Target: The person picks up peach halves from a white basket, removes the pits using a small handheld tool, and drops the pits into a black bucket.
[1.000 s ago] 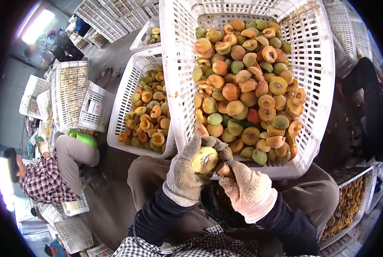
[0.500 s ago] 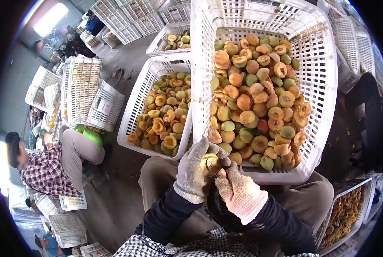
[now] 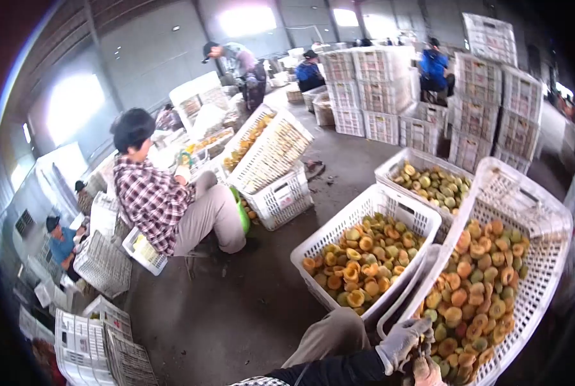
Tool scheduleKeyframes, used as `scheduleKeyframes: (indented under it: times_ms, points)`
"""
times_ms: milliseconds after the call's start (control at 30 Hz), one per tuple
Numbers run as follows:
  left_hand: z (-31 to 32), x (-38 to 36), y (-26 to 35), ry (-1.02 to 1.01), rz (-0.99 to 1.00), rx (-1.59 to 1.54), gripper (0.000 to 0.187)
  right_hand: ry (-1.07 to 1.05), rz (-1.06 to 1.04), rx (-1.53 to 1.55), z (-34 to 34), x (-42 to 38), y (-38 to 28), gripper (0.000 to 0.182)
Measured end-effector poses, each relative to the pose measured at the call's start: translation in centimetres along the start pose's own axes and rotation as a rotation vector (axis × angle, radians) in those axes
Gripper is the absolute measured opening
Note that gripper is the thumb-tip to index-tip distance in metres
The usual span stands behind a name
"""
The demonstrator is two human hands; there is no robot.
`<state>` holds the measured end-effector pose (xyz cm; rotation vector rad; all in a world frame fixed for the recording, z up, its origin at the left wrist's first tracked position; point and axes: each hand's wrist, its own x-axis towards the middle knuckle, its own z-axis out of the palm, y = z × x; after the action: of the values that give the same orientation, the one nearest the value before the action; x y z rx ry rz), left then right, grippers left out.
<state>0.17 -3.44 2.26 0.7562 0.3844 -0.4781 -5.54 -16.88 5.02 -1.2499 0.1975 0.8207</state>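
Observation:
At the lower right, my left hand point(image 3: 400, 344), in a grey glove, has its fingers bent and closed. Just below and touching it is my right hand point(image 3: 427, 372), also gloved and partly cut off by the frame's lower edge. The two hands meet at the near rim of a tilted white plastic crate point(image 3: 537, 315). Whatever lies between their fingers is small, blurred and dark, and I cannot make it out. Inside that crate is a heap of halved, peach-like stone fruit point(image 3: 477, 293), orange and green.
Left of my crate stands another white crate point(image 3: 313, 276) of fruit halves, with a third crate point(image 3: 390, 168) behind it. A seated person point(image 3: 147, 193) in a checked shirt works at the left. Stacked crates point(image 3: 384, 90) rise at the back. My knee point(image 3: 332, 334) sits beside the crates.
My view has swung up and to the left, so hands and crate now sit at the lower right. Earlier a fruit showed clearly between my hands; now it cannot be made out.

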Motion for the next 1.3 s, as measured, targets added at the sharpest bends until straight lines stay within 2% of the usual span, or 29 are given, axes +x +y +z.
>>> scheduleKeyframes:
  times_ms: [33, 67, 100, 133, 200, 233, 367, 400, 433, 467, 500, 600, 667, 733, 800, 833, 867, 900, 933, 1000, 1033, 1067, 1133, 1167, 1233, 1267, 1300]
  points:
    - [-0.4, 0.7, -0.3, -0.036, -0.004, 0.052, 0.026, -0.027, -0.004, -0.039, 0.6, 0.9, 0.3, 0.045]
    - [-0.6, 1.7, -1.3, 0.031, 0.028, 0.053, 0.03, 0.195, -0.267, -0.454, 0.5, 2.0, 2.2, 0.049]
    - [-1.0, 1.8, -1.3, -0.019, -0.012, 0.096, 0.029, 0.42, -0.543, -0.859, 0.0, 3.0, 4.3, 0.052]
    - [-1.3, 2.0, -1.2, -0.069, -0.05, 0.145, 0.029, 0.378, -0.547, -0.856, -1.7, 4.1, 6.0, 0.051]
    - [0.3, 0.4, -0.4, -0.028, -0.002, 0.096, 0.028, 0.241, -0.289, -0.803, -0.9, 1.9, 3.8, 0.054]
    - [0.5, 0.3, -0.4, -0.024, -0.004, 0.089, 0.027, 0.234, -0.287, -0.818, -1.2, 2.3, 3.9, 0.054]
    - [-1.4, 1.2, -0.8, -0.068, -0.015, 0.046, 0.023, 0.253, -0.788, -1.1, -4.7, 5.2, 8.8, 0.064]
    - [-1.4, 1.4, -1.4, -0.112, -0.029, 0.043, 0.022, 0.421, -0.359, -0.856, -3.7, 4.5, 8.6, 0.07]
    - [-1.1, 0.6, -0.4, -0.113, -0.162, 0.052, 0.02, 0.771, -0.273, -1.18, 0.7, 3.0, 5.8, 0.058]
    - [-0.6, -0.4, 0.1, -0.089, -0.097, 0.083, 0.019, 0.789, -0.451, -1.227, -0.2, 3.6, 7.0, 0.061]
    - [-1.3, 0.1, 0.1, -0.157, -0.144, 0.272, 0.023, 0.707, -0.404, -1.23, 1.1, 2.2, 4.7, 0.06]
    - [-1.0, -0.1, -0.7, -0.046, -0.125, 0.258, 0.028, 0.516, -0.229, -1.003, 1.5, 1.0, 3.7, 0.061]
    - [-0.5, -0.2, -0.7, -0.034, -0.116, 0.341, 0.031, 0.385, -0.335, -0.717, 0.3, 1.8, 5.6, 0.057]
    - [-0.3, 0.1, -0.9, -0.039, -0.088, 0.371, 0.033, 0.366, -0.477, -0.611, 0.1, 1.5, 5.1, 0.054]
    - [-0.2, 0.1, -1.3, -0.085, -0.073, 0.313, 0.032, 0.181, -0.089, -0.567, -1.0, 1.0, 3.8, 0.052]
    - [0.3, 0.0, -1.4, -0.129, -0.024, 0.361, 0.031, 0.19, -0.087, -0.554, -1.0, 0.5, 3.7, 0.052]
    - [0.5, 0.2, -1.6, -0.134, -0.029, 0.369, 0.031, 0.3, -0.156, -0.665, -0.8, 0.1, 3.6, 0.044]
    - [0.5, 0.4, -1.8, -0.106, -0.034, 0.4, 0.033, 0.407, -0.221, -0.776, -0.8, -0.3, 3.6, 0.039]
    - [0.4, 0.4, -2.0, -0.073, -0.04, 0.43, 0.034, 0.407, -0.219, -0.767, -1.0, -0.5, 3.5, 0.039]
    - [-0.1, 0.6, -2.5, -0.106, -0.067, 0.45, 0.036, 0.518, -0.238, -1.151, -1.7, -0.9, 3.5, 0.03]
    - [-0.5, 0.8, -2.8, -0.146, -0.052, 0.542, 0.036, 0.581, -0.21, -1.211, -2.0, -1.0, 4.0, 0.026]
    - [-0.6, 0.9, -3.0, -0.191, -0.038, 0.635, 0.037, 0.583, -0.206, -1.207, -2.4, -0.8, 4.7, 0.026]
    - [0.1, 0.4, -3.1, -0.204, -0.028, 0.71, 0.038, 0.561, -0.353, -1.058, -2.8, -0.6, 6.0, 0.039]
    - [0.5, 0.2, -3.2, -0.182, -0.073, 0.637, 0.038, 0.567, -0.345, -1.048, -2.7, -0.8, 6.4, 0.039]
    - [1.0, -0.2, -3.3, -0.135, -0.139, 0.547, 0.038, 0.551, -0.306, -0.961, -2.1, -1.2, 6.2, 0.056]
    - [1.1, -0.3, -3.4, -0.134, -0.146, 0.549, 0.038, 0.552, -0.3, -0.955, -1.9, -1.2, 6.3, 0.056]
    - [1.2, -0.3, -3.6, -0.097, -0.139, 0.536, 0.038, 0.535, -0.29, -0.927, -1.7, -1.2, 6.5, 0.041]
